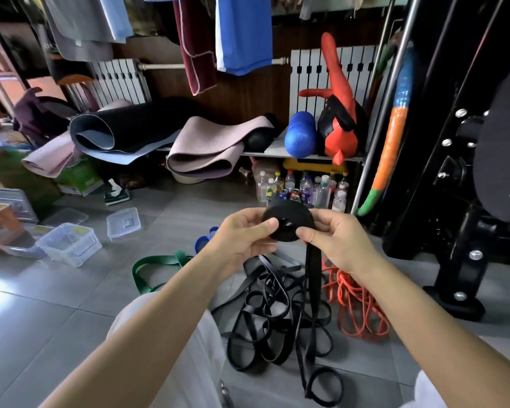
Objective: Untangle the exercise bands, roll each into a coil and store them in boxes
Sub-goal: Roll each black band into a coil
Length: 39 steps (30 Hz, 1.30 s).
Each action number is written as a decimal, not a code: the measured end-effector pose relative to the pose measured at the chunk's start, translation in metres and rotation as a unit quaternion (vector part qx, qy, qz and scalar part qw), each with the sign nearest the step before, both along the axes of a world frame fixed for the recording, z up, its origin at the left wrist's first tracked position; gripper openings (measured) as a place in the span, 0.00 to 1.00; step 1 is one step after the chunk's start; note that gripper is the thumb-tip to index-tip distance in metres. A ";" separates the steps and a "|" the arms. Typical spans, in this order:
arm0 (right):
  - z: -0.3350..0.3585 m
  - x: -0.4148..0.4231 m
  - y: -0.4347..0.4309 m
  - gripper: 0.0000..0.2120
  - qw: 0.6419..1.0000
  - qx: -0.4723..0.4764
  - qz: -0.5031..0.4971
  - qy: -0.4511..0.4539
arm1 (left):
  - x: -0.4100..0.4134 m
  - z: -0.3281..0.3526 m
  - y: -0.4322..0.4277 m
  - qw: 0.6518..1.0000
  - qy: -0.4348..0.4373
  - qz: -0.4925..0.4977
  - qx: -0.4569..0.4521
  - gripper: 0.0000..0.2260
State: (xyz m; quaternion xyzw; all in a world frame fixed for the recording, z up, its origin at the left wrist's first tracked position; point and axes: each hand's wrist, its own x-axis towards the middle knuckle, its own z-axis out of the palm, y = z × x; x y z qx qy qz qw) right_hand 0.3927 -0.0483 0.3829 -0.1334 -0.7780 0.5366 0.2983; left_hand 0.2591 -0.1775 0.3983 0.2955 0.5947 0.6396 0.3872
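**Black band half wound, tail hanging to the floor**

From the head camera, looking down over both forearms: the person holds a black coil [289, 222] up at chest height between the two hands, its open centre facing back toward them. The left hand [242, 237] pinches the coil's left side, thumb on the near face and fingers behind. The right hand [333, 240] pinches the lower right edge, thumb and forefinger closed narrowly where the unwound part leaves the roll.

That loose tail [312, 290] is what matters here. It drops almost straight down from the right hand's pinch, long axis vertical, and ends in a slack loop on the grey tiles near the person's knee. So the band to be taken up lies directly below the grip, on the right hand's side; I'd judge that hand will feed it while the left turns the roll.

The tail runs beside, maybe across, the tangle of black bands [265, 313] on the floor; I can't tell whether it is caught there. If so, winding could drag the heap.

An orange band [357, 301] lies just right of the tangle, a green band [159, 263] to its left. The clear boxes [71, 244] sit well apart, far left, open, with a lid [123, 223] nearby.
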 end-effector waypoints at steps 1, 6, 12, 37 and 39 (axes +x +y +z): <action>0.002 0.001 0.003 0.15 0.999 0.023 0.005 -0.021 | -0.002 0.005 -0.001 0.992 0.113 -0.005 -0.048 0.12; 0.009 -0.007 0.002 0.13 0.988 0.107 0.016 -0.108 | -0.002 0.036 0.008 0.797 0.582 -0.069 -0.146 0.19; -0.003 -0.003 0.009 0.18 0.993 -0.011 -0.023 -0.113 | -0.012 0.053 0.012 0.865 0.485 -0.026 -0.129 0.08; -0.032 -0.009 0.057 0.08 0.948 0.170 -0.194 -0.186 | -0.064 0.112 0.023 0.958 0.260 0.117 0.024 0.10; -0.033 -0.010 0.054 0.07 0.982 0.021 -0.146 -0.119 | -0.066 0.107 0.021 0.960 0.250 0.126 0.022 0.09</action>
